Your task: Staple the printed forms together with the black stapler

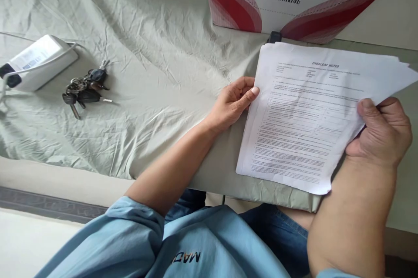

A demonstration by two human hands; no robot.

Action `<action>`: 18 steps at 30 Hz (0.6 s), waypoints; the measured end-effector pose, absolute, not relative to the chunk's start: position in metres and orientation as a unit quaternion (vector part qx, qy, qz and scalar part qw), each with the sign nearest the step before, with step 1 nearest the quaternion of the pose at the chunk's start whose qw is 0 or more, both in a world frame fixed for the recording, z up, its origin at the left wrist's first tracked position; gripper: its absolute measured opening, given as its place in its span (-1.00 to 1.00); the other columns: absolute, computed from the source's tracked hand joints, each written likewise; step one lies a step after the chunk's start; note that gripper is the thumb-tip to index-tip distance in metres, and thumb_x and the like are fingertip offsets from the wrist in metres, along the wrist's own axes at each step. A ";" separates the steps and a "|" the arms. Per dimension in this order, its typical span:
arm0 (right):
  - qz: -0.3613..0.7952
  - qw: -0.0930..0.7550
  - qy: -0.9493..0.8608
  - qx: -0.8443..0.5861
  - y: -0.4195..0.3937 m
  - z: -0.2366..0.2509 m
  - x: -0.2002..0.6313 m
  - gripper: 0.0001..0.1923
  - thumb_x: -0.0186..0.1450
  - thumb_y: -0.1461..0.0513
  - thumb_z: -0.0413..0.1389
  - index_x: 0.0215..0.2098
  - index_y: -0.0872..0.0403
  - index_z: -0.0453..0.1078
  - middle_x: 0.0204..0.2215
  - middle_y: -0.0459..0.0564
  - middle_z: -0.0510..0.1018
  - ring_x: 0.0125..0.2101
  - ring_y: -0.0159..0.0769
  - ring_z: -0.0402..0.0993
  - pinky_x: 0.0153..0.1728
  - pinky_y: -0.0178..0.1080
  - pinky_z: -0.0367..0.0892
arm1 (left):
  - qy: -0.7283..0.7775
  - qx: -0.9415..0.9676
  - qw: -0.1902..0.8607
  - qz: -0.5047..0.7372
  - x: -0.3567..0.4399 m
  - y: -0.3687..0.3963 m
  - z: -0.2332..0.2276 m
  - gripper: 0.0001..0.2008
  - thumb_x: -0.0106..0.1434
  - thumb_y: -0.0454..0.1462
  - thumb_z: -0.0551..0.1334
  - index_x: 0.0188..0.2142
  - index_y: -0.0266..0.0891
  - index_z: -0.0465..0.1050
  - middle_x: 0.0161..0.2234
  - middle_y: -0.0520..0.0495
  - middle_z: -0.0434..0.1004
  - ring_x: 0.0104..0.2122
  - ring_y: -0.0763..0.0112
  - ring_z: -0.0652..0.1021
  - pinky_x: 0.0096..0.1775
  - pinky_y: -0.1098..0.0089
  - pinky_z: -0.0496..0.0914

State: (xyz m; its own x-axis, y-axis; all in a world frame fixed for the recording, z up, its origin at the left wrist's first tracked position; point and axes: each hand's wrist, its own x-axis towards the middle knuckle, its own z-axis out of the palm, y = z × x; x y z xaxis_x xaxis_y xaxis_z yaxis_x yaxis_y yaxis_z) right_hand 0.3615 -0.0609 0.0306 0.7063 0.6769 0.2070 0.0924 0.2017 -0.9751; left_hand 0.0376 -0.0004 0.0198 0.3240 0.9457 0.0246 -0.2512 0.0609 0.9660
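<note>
A stack of printed paper sheets [294, 125], headed "OVERLEAF NOTES", is held up over the cloth-covered table, its sheets slightly out of line at the upper right. My left hand [233, 102] pinches the stack's left edge, thumb on top and fingers curled behind. On the right side, my right hand [385, 128] grips the sheets with its thumb on the front; its other fingers are partly hidden behind the paper. Beyond the top edge of the stack, a small black object [274, 37] shows in part.
A red and white carton [284, 12] marked as purified drinking water stands at the back. On the wrinkled grey-green cloth [156, 69] to the left lie a bunch of keys [86, 88] and a white box-shaped device [42, 62] with a cord.
</note>
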 end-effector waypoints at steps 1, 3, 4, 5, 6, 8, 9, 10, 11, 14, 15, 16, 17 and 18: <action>0.208 0.708 -0.324 -0.592 -0.060 0.031 0.361 -0.56 -0.13 0.04 0.67 -0.35 -0.07 0.70 -0.28 -0.10 0.74 -0.13 -0.09 0.69 0.34 0.38 0.66 | 0.339 0.509 0.649 0.452 0.036 -0.001 0.019 -0.34 0.28 0.39 0.64 -0.25 -0.13 0.70 -0.40 0.02 0.54 -0.40 0.43 0.48 -0.33 0.32 0.38; 0.219 0.706 -0.329 -0.588 -0.060 0.033 0.359 -0.56 -0.12 0.04 0.68 -0.35 -0.07 0.69 -0.27 -0.10 0.75 -0.10 -0.08 0.72 0.36 0.37 0.66 | 0.330 0.519 0.665 0.424 0.034 -0.001 0.015 -0.35 0.32 0.37 0.63 -0.27 -0.15 0.72 -0.37 -0.02 0.64 -0.38 0.38 0.58 -0.30 0.29 0.47; 0.230 0.701 -0.333 -0.588 -0.060 0.033 0.359 -0.55 -0.11 0.03 0.69 -0.33 -0.07 0.70 -0.25 -0.10 0.76 -0.08 -0.06 0.73 0.38 0.38 0.65 | 0.328 0.520 0.670 0.416 0.033 -0.001 0.013 -0.36 0.32 0.36 0.63 -0.26 -0.16 0.75 -0.34 -0.04 0.70 -0.34 0.34 0.64 -0.27 0.27 0.53; 0.241 0.695 -0.338 -0.587 -0.061 0.034 0.358 -0.55 -0.10 0.02 0.69 -0.31 -0.07 0.71 -0.24 -0.09 0.77 -0.06 -0.04 0.75 0.42 0.41 0.63 | 0.327 0.518 0.673 0.414 0.032 -0.001 0.011 -0.38 0.31 0.35 0.65 -0.23 -0.16 0.78 -0.29 -0.06 0.77 -0.29 0.29 0.70 -0.22 0.25 0.60; 0.251 0.690 -0.346 -0.584 -0.062 0.034 0.358 -0.54 -0.08 0.00 0.69 -0.30 -0.07 0.72 -0.23 -0.09 0.77 -0.03 -0.02 0.77 0.47 0.44 0.59 | 0.326 0.515 0.675 0.417 0.032 -0.001 0.009 -0.39 0.29 0.33 0.67 -0.18 -0.15 0.81 -0.23 -0.08 0.83 -0.24 0.24 0.76 -0.17 0.22 0.65; 0.260 0.688 -0.362 -0.573 -0.063 0.035 0.358 -0.54 -0.05 -0.04 0.69 -0.29 -0.06 0.73 -0.25 -0.09 0.75 0.03 0.05 0.80 0.55 0.49 0.50 | 0.328 0.508 0.674 0.424 0.032 -0.001 0.007 -0.39 0.24 0.30 0.72 -0.08 -0.14 0.85 -0.12 -0.10 0.90 -0.15 0.16 0.82 -0.09 0.17 0.72; 0.257 0.691 -0.367 -0.568 -0.063 0.035 0.357 -0.55 -0.03 -0.05 0.68 -0.30 -0.05 0.73 -0.27 -0.09 0.73 0.05 0.09 0.81 0.56 0.52 0.47 | 0.331 0.505 0.674 0.426 0.032 -0.002 0.007 -0.39 0.22 0.28 0.74 -0.06 -0.13 0.86 -0.10 -0.10 0.91 -0.13 0.15 0.83 -0.08 0.16 0.74; 0.250 0.694 -0.367 -0.566 -0.063 0.035 0.357 -0.56 -0.03 -0.04 0.68 -0.31 -0.05 0.72 -0.30 -0.09 0.71 0.05 0.13 0.82 0.55 0.55 0.47 | 0.333 0.501 0.674 0.428 0.033 -0.002 0.007 -0.39 0.21 0.27 0.75 -0.06 -0.13 0.86 -0.09 -0.10 0.92 -0.14 0.14 0.84 -0.08 0.16 0.75; 0.241 0.697 -0.365 -0.568 -0.063 0.035 0.356 -0.56 -0.04 -0.01 0.68 -0.31 -0.04 0.73 -0.31 -0.10 0.71 0.05 0.15 0.82 0.54 0.58 0.48 | 0.336 0.496 0.675 0.431 0.033 -0.003 0.007 -0.39 0.20 0.26 0.75 -0.07 -0.14 0.85 -0.10 -0.10 0.92 -0.16 0.15 0.84 -0.10 0.17 0.74; 0.212 0.693 -0.353 -0.592 -0.063 0.035 0.354 -0.55 -0.09 0.06 0.69 -0.27 -0.03 0.77 -0.27 -0.09 0.76 0.02 0.14 0.82 0.53 0.63 0.49 | 0.338 0.475 0.684 0.439 0.036 -0.006 0.011 -0.36 0.30 0.34 0.66 -0.13 -0.16 0.80 -0.19 -0.09 0.89 -0.23 0.20 0.82 -0.20 0.23 0.70; 0.205 0.691 -0.352 -0.597 -0.064 0.035 0.355 -0.54 -0.10 0.07 0.69 -0.27 -0.03 0.77 -0.27 -0.09 0.76 0.00 0.13 0.82 0.52 0.63 0.50 | 0.335 0.470 0.689 0.439 0.037 -0.007 0.012 -0.34 0.35 0.38 0.60 -0.14 -0.16 0.78 -0.21 -0.08 0.87 -0.24 0.20 0.82 -0.22 0.24 0.68; 0.198 0.691 -0.353 -0.599 -0.064 0.034 0.356 -0.55 -0.11 0.06 0.69 -0.28 -0.03 0.76 -0.27 -0.09 0.76 -0.02 0.13 0.82 0.51 0.63 0.51 | 0.330 0.467 0.693 0.439 0.038 -0.007 0.013 -0.32 0.38 0.41 0.55 -0.13 -0.16 0.78 -0.23 -0.08 0.86 -0.23 0.20 0.83 -0.22 0.25 0.67; 0.190 0.693 -0.355 -0.598 -0.064 0.034 0.358 -0.55 -0.10 0.04 0.69 -0.30 -0.03 0.75 -0.29 -0.09 0.75 -0.02 0.13 0.82 0.49 0.62 0.53 | 0.324 0.467 0.697 0.437 0.038 -0.007 0.014 -0.30 0.41 0.43 0.51 -0.12 -0.16 0.77 -0.23 -0.08 0.85 -0.20 0.18 0.84 -0.20 0.25 0.67; 0.182 0.697 -0.358 -0.594 -0.063 0.033 0.361 -0.56 -0.10 0.03 0.69 -0.32 -0.03 0.74 -0.31 -0.08 0.73 -0.02 0.14 0.81 0.48 0.60 0.55 | 0.319 0.468 0.699 0.436 0.038 -0.007 0.014 -0.29 0.42 0.44 0.50 -0.11 -0.16 0.78 -0.24 -0.08 0.85 -0.17 0.17 0.85 -0.17 0.25 0.68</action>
